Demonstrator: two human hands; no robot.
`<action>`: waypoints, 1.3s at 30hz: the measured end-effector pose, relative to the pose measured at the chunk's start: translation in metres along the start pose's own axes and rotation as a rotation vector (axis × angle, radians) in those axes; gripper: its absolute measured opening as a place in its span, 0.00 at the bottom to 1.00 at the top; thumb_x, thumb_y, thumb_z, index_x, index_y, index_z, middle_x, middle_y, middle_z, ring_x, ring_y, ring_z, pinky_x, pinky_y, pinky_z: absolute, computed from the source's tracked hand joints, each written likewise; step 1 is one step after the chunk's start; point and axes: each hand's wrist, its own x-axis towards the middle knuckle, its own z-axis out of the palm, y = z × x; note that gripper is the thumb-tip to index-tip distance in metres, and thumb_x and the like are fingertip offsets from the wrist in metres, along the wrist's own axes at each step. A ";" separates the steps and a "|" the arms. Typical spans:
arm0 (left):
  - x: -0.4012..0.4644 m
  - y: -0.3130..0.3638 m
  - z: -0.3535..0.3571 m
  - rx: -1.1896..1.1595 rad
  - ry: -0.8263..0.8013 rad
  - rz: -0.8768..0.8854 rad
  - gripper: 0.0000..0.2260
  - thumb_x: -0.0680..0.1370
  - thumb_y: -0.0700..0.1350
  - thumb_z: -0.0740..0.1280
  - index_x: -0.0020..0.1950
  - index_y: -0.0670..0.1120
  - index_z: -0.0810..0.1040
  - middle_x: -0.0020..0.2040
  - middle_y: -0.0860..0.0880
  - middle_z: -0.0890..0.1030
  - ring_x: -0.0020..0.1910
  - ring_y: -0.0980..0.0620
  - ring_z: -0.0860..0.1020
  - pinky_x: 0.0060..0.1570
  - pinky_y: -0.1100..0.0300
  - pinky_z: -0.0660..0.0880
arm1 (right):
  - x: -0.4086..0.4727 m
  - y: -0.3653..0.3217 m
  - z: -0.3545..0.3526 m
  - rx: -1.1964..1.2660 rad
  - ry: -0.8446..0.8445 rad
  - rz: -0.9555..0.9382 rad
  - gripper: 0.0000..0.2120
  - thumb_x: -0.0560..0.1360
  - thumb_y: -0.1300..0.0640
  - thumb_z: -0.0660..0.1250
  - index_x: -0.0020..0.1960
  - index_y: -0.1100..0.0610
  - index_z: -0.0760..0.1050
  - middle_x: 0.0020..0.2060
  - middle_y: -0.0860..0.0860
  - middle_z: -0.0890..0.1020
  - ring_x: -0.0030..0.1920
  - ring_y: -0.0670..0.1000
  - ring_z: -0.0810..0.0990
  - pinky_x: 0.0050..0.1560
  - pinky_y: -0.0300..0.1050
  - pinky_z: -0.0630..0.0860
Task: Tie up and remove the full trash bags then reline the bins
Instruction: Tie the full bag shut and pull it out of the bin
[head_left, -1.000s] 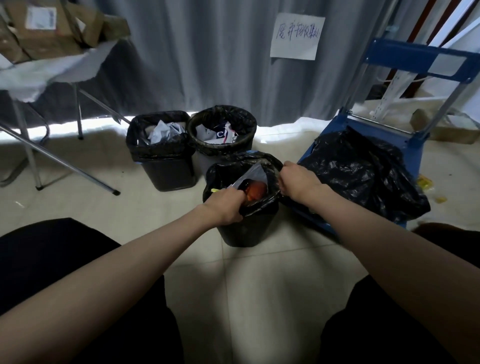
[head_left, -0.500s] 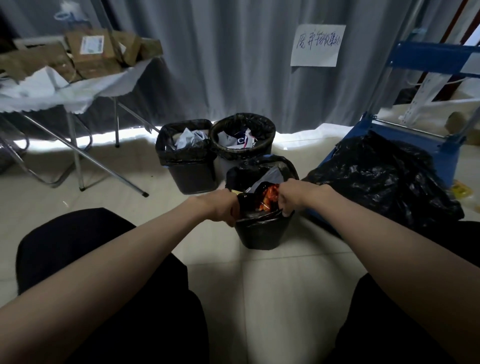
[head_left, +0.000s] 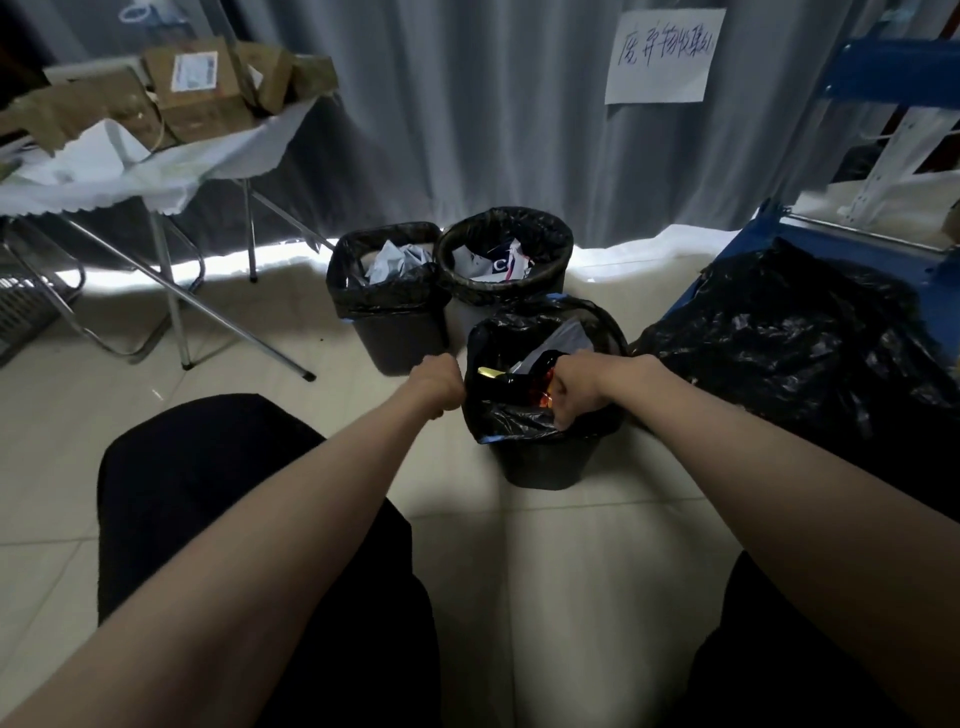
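Observation:
Three black bins lined with black trash bags stand on the tiled floor. The nearest round bin (head_left: 540, 462) holds orange and grey wrappers inside its bag (head_left: 514, 415). My left hand (head_left: 439, 382) grips the bag's left rim in a fist. My right hand (head_left: 576, 392) grips the bag's front right rim, fingers curled down into the plastic. Behind stand a square bin (head_left: 395, 338) and a round bin (head_left: 506, 249), both full of crumpled paper.
A heap of black bags (head_left: 789, 343) lies on a blue cart (head_left: 883, 73) at the right. A folding table (head_left: 156, 171) with cardboard boxes stands at the left, its metal legs reaching toward the bins. Grey curtain with a paper sign behind. My dark-clad knees frame the floor.
My view has tilted up and shifted. My hands have gathered the nearest bag's rim: the left now sits at the left edge, the right has dropped to the front right rim.

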 end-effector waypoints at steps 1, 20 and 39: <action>0.001 -0.001 0.008 -0.070 -0.034 -0.047 0.05 0.77 0.36 0.61 0.46 0.36 0.76 0.45 0.38 0.81 0.38 0.42 0.82 0.41 0.52 0.82 | 0.002 0.001 0.002 0.011 -0.007 0.001 0.10 0.68 0.53 0.78 0.44 0.53 0.79 0.46 0.51 0.80 0.50 0.52 0.79 0.51 0.44 0.77; 0.015 0.003 -0.010 0.184 0.233 -0.020 0.14 0.74 0.40 0.67 0.60 0.41 0.77 0.59 0.41 0.79 0.59 0.39 0.78 0.47 0.53 0.72 | 0.006 0.005 0.006 0.063 -0.218 0.089 0.07 0.74 0.60 0.71 0.50 0.59 0.77 0.40 0.55 0.84 0.37 0.53 0.82 0.43 0.46 0.81; 0.084 0.028 -0.029 0.208 0.017 0.015 0.19 0.79 0.44 0.62 0.69 0.41 0.72 0.67 0.41 0.74 0.66 0.40 0.74 0.62 0.49 0.72 | 0.049 0.036 -0.007 0.102 0.490 0.322 0.11 0.77 0.60 0.67 0.59 0.57 0.78 0.62 0.56 0.66 0.63 0.58 0.68 0.56 0.54 0.74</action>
